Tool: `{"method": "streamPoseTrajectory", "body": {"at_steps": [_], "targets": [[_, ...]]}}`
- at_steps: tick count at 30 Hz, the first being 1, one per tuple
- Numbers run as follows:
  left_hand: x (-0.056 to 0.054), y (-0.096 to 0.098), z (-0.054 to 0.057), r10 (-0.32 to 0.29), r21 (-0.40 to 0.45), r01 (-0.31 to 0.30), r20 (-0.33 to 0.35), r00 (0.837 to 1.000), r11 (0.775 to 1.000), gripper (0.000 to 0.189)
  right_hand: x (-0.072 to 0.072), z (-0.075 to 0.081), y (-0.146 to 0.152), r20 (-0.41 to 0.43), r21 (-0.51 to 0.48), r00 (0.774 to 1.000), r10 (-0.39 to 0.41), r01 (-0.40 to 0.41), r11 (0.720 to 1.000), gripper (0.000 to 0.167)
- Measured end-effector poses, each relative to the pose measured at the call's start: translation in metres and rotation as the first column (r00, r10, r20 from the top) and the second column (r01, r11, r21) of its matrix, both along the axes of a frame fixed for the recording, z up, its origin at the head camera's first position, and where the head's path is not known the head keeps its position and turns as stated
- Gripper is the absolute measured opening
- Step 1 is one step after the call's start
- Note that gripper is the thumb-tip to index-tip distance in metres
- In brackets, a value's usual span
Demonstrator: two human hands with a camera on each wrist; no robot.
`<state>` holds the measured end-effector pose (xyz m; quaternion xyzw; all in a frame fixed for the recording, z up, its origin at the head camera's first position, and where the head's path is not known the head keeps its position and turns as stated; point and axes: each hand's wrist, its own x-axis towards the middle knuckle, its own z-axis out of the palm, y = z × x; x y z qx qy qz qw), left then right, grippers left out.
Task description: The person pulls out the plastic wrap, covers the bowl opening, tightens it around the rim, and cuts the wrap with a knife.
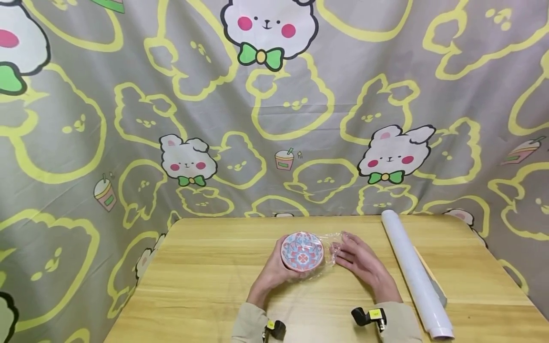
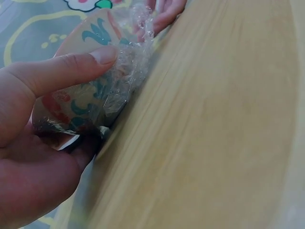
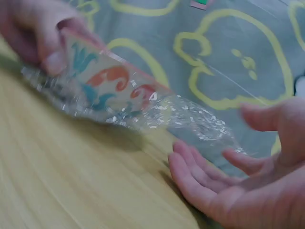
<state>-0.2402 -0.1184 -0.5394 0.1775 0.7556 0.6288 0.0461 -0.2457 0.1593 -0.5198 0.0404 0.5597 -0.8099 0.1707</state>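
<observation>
A bowl [image 1: 302,252] with a red and blue pattern is wrapped in clear plastic film [image 3: 190,117]. My left hand [image 1: 273,269] grips it at its left side, thumb pressed against the patterned wall in the left wrist view. Crinkled film bunches along the bowl's side and trails out to the right. Just right of the bowl, my right hand [image 1: 363,267] has its fingers loosely spread, the thumb apart from them. In the right wrist view the film's loose end reaches the fingertips [image 3: 233,155] of this hand.
A long white roll [image 1: 416,276] lies slanted on the right of the wooden table [image 1: 206,267]. Beside it, partly covered, is a thin flat item with a grey end [image 1: 437,288]. A patterned curtain [image 1: 240,181] hangs behind the table.
</observation>
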Motion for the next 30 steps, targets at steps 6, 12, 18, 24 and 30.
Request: {"method": "streamPoseTrajectory", "body": {"at_steps": [6,12,18,24,30], "targets": [[0.0,-0.001,0.002,-0.011,-0.024,0.011,0.02,1.0,1.0,0.126,-0.014,0.005,-0.014,-0.039,0.213,0.998,-0.058,0.065,0.975,0.071],[0.002,0.001,0.001,-0.038,-0.016,0.038,0.034,0.999,0.999,0.118,-0.025,0.004,-0.019,0.002,0.198,0.991,-0.131,0.128,0.972,0.035],[0.002,0.007,0.001,-0.037,-0.023,0.037,0.025,0.999,0.999,0.117,-0.03,0.005,-0.016,-0.002,0.146,0.975,-0.222,0.22,0.965,0.025],[0.001,0.013,0.001,-0.035,-0.017,0.035,0.001,0.999,0.999,0.114,-0.028,0.003,-0.011,0.03,0.113,0.969,-0.247,0.242,0.964,0.033],[0.003,0.014,0.001,-0.024,-0.029,0.024,-0.006,1.0,0.999,0.115,-0.025,-0.003,-0.013,0.0,0.148,0.971,-0.241,0.238,0.96,0.034]]}}
